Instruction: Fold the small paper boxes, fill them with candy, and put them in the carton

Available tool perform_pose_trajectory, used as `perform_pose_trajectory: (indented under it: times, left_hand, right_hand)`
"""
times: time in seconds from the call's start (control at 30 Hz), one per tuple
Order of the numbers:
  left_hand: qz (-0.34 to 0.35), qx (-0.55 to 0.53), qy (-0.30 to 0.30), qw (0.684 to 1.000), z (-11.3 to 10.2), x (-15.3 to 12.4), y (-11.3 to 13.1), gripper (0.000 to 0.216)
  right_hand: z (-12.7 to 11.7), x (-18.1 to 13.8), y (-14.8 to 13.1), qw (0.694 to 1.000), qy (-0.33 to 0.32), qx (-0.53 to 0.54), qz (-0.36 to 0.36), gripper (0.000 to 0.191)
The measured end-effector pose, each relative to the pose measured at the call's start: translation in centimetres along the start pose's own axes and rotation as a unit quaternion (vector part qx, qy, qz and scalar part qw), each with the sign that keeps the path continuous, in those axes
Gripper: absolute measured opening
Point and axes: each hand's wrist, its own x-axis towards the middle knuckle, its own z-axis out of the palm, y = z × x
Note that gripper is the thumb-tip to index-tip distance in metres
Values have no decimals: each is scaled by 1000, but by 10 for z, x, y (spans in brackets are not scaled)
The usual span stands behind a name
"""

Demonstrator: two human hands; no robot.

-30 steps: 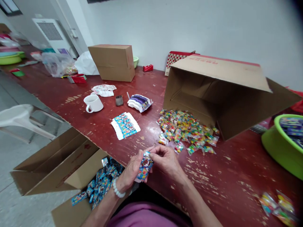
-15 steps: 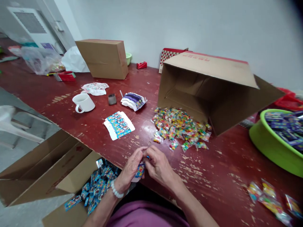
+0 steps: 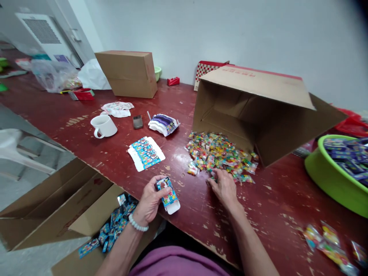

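My left hand (image 3: 150,201) grips a small blue printed candy box (image 3: 166,191), thumb across its front. A white flap sticks out at the box's lower end. My right hand (image 3: 224,188) is at the near edge of a heap of small clear candy packets (image 3: 212,151), fingers curled down and closed around a packet mostly hidden under them. Left of the heap lies a stack of flattened blue candy boxes (image 3: 146,153). Below the table's edge, many filled-looking blue boxes (image 3: 115,226) lie in an open carton (image 3: 89,211).
A large carton (image 3: 230,111) lies on its side behind the heap. To the right stands a green basin (image 3: 330,180) of purple packs, with loose candy packets (image 3: 330,245) nearer me. A white mug (image 3: 104,126), purple bundle (image 3: 163,123) and closed carton (image 3: 126,74) are at left.
My hands have parted. The right hand has left the candy box and reached forward and right to the candy heap. My left hand has turned the box into fuller view, still holding it.
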Motion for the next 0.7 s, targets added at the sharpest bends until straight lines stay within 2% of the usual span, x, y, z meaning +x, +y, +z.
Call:
perform_pose_trajectory:
  times: [0.17, 0.37, 0.5, 0.6, 0.7]
  left_hand:
    - [6, -24, -18, 1000, -7, 0, 7, 58]
    - [20, 8, 21, 1000, -11, 4, 4, 48]
    - [39, 22, 40, 998, -7, 2, 1, 46]
    - [35, 7, 26, 999, -4, -3, 1, 46]
    - [7, -12, -9, 1000, 0, -10, 0, 43]
  right_hand:
    - [-3, -1, 0, 995, -22, 98, 28, 26]
    - [-4, -14, -23, 962, -50, 264, 50, 30]
    - [-6, -23, -51, 914, -70, 391, 80, 31]
    - [-9, -27, -66, 874, -69, 466, 116, 27]
    - [-7, -29, -72, 888, -62, 443, 107, 24]
